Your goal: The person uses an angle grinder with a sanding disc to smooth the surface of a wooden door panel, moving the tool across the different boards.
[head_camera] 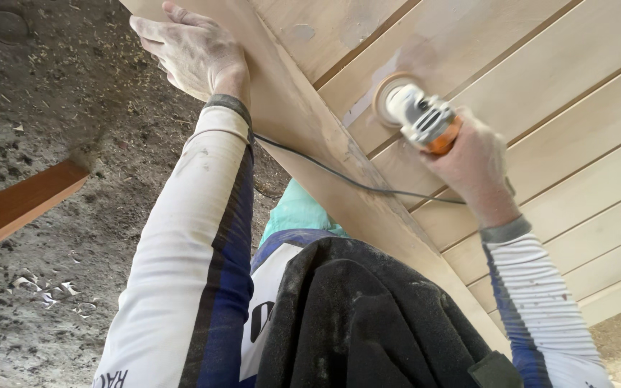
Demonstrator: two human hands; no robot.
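Gripping a small sander (420,115), the right hand (472,162) is pressing its disc onto the plank panel (540,93) (grooves running diagonally); left hand (192,47) is lying flat on the panel's edge, approx. well left of the sander.

Our left hand (194,49) rests on the left edge of the pale grooved wooden panel (540,93). Further right, our right hand (472,162) holds the grey and orange disc sander (420,115) on the panel's middle boards. Its black cord (325,167) crosses the edge between our arms. A reddish wooden plank (16,205) lies well left, on the dirt floor (59,108).
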